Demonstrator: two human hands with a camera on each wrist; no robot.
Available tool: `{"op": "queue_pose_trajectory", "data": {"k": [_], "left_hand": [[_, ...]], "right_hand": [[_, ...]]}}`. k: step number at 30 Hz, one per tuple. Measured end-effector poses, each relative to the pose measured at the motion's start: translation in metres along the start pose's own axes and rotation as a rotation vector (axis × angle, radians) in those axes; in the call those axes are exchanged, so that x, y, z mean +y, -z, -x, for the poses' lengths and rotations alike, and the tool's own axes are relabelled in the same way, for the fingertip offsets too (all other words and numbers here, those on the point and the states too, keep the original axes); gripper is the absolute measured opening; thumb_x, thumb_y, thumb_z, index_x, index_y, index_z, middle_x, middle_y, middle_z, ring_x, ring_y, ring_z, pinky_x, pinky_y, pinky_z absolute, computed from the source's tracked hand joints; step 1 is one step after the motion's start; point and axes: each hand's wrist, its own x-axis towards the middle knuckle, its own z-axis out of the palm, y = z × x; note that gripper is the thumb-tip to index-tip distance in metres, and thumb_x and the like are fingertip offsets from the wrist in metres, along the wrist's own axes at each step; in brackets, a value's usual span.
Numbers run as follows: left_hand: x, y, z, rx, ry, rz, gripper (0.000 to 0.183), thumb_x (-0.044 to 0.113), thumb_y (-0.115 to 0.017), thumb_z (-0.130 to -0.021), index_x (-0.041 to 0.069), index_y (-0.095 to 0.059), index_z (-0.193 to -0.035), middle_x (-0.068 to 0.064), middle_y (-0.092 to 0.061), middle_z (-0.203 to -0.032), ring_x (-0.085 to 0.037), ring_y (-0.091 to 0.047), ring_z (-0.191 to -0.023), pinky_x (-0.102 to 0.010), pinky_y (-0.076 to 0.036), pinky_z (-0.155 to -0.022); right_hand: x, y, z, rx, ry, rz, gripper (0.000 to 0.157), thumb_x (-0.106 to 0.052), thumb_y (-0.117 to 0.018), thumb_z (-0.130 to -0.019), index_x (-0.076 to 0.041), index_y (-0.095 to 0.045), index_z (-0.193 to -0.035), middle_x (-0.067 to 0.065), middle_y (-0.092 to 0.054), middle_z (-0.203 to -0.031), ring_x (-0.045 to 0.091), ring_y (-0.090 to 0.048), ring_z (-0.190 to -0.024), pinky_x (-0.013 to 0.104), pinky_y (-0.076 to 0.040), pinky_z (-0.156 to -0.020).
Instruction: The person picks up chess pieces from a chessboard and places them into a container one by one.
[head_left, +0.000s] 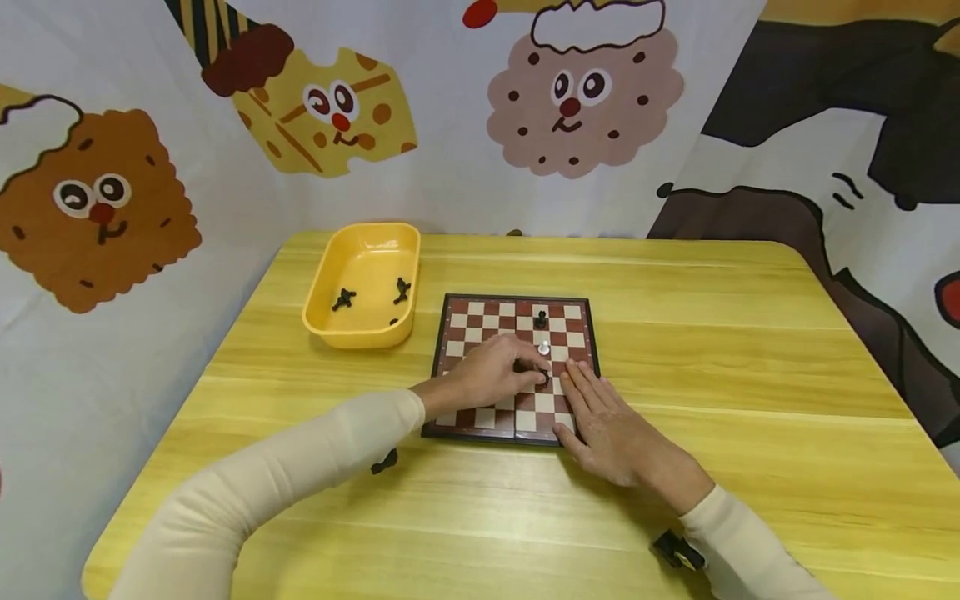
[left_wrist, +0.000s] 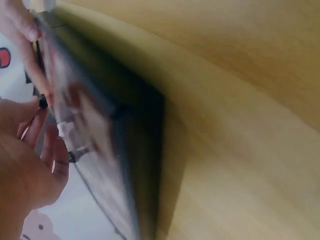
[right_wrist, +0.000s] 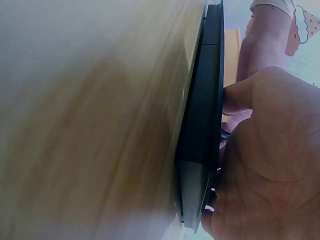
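A chessboard (head_left: pixel 480 423) with red-brown and cream squares and a dark rim lies on the table. Over its middle, my left hand (head_left: pixel 495 367) pinches a black chess piece (head_left: pixel 544 379) between thumb and fingers, low over the squares. The same black piece (left_wrist: pixel 43 102) shows at the fingertips in the left wrist view. Just beyond those fingers a white chess piece (head_left: pixel 543 347) stands on the board, and farther back is another black piece (head_left: pixel 541 319). My right hand (head_left: pixel 611 429) rests with straight fingers on the board's right side, thumb near the front edge.
A yellow plastic tray (head_left: pixel 360 340) stands at the back left, holding a few black pieces (head_left: pixel 344 299). Behind the yellow wood-grain table (head_left: pixel 750 350) hangs a white cloth (head_left: pixel 450 192) with cartoon figures. Small black devices (head_left: pixel 677 550) show beside both sleeves.
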Motion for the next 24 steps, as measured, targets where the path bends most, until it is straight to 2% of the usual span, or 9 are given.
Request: {"op": "queue_pose_trajectory", "data": {"k": [3, 5, 7, 10, 13, 14, 17, 24], "left_hand": [[0.003, 0.008, 0.000, 0.078, 0.010, -0.015, 0.018, 0.018, -0.071, -0.099, 0.012, -0.078, -0.115, 0.000, -0.072, -0.118, -0.009, -0.063, -0.106, -0.025, -0.051, -0.088], [0.005, 0.013, -0.001, 0.124, 0.022, -0.024, 0.020, 0.019, -0.070, -0.099, 0.012, -0.077, -0.117, -0.001, -0.073, -0.117, -0.010, -0.064, -0.097, -0.024, -0.053, -0.080], [0.006, 0.017, -0.001, 0.161, 0.056, -0.042, 0.022, 0.019, -0.070, -0.099, 0.013, -0.076, -0.119, 0.000, -0.072, -0.116, -0.010, -0.061, -0.087, -0.024, -0.052, -0.070], [0.007, 0.020, 0.000, 0.210, 0.116, -0.068, 0.024, 0.021, -0.069, -0.100, 0.016, -0.075, -0.122, 0.001, -0.071, -0.118, -0.009, -0.056, -0.078, -0.023, -0.049, -0.062], [0.006, 0.020, 0.002, 0.270, 0.145, -0.085, 0.023, 0.021, -0.069, -0.100, 0.017, -0.075, -0.122, -0.001, -0.069, -0.125, -0.012, -0.057, -0.084, -0.023, -0.050, -0.064], [0.005, 0.020, 0.003, 0.290, 0.148, -0.095, 0.023, 0.021, -0.069, -0.100, 0.016, -0.075, -0.122, -0.002, -0.068, -0.128, -0.013, -0.059, -0.090, -0.023, -0.051, -0.069], [0.003, 0.018, 0.005, 0.327, 0.153, -0.107, 0.022, 0.019, -0.070, -0.099, 0.015, -0.076, -0.120, -0.002, -0.069, -0.126, -0.016, -0.061, -0.097, -0.025, -0.053, -0.070], [-0.001, 0.013, 0.009, 0.358, 0.187, -0.104, 0.020, 0.016, -0.071, -0.098, 0.014, -0.077, -0.117, 0.000, -0.072, -0.118, -0.016, -0.063, -0.093, -0.024, -0.051, -0.067]], "right_hand": [[-0.001, 0.001, -0.001, 0.002, 0.003, 0.003, 0.073, -0.040, -0.038, -0.109, 0.011, -0.017, -0.157, 0.027, -0.008, -0.165, 0.040, -0.007, -0.152, 0.052, -0.013, -0.120], [-0.001, 0.001, -0.001, 0.007, 0.003, 0.008, 0.073, -0.040, -0.039, -0.109, 0.011, -0.018, -0.156, 0.028, -0.009, -0.165, 0.041, -0.008, -0.151, 0.053, -0.013, -0.120], [-0.002, 0.001, -0.001, 0.008, 0.005, 0.005, 0.072, -0.039, -0.039, -0.109, 0.012, -0.018, -0.156, 0.028, -0.009, -0.164, 0.042, -0.008, -0.151, 0.053, -0.013, -0.120], [-0.003, 0.000, -0.002, 0.009, 0.013, -0.001, 0.072, -0.039, -0.039, -0.109, 0.012, -0.019, -0.156, 0.029, -0.010, -0.164, 0.042, -0.008, -0.151, 0.054, -0.013, -0.120], [-0.004, 0.000, -0.002, 0.010, 0.013, -0.004, 0.072, -0.039, -0.040, -0.109, 0.012, -0.019, -0.156, 0.029, -0.010, -0.164, 0.042, -0.008, -0.151, 0.054, -0.013, -0.120], [-0.004, 0.000, -0.002, 0.010, 0.012, -0.002, 0.072, -0.039, -0.040, -0.109, 0.012, -0.019, -0.156, 0.029, -0.010, -0.164, 0.042, -0.008, -0.151, 0.054, -0.014, -0.120], [-0.005, 0.000, -0.001, 0.011, 0.005, 0.007, 0.072, -0.040, -0.039, -0.109, 0.012, -0.020, -0.156, 0.029, -0.010, -0.164, 0.042, -0.008, -0.151, 0.054, -0.014, -0.120], [-0.005, 0.000, -0.001, 0.008, -0.004, 0.010, 0.072, -0.040, -0.039, -0.109, 0.011, -0.020, -0.156, 0.028, -0.010, -0.164, 0.041, -0.009, -0.151, 0.054, -0.015, -0.120]]}}
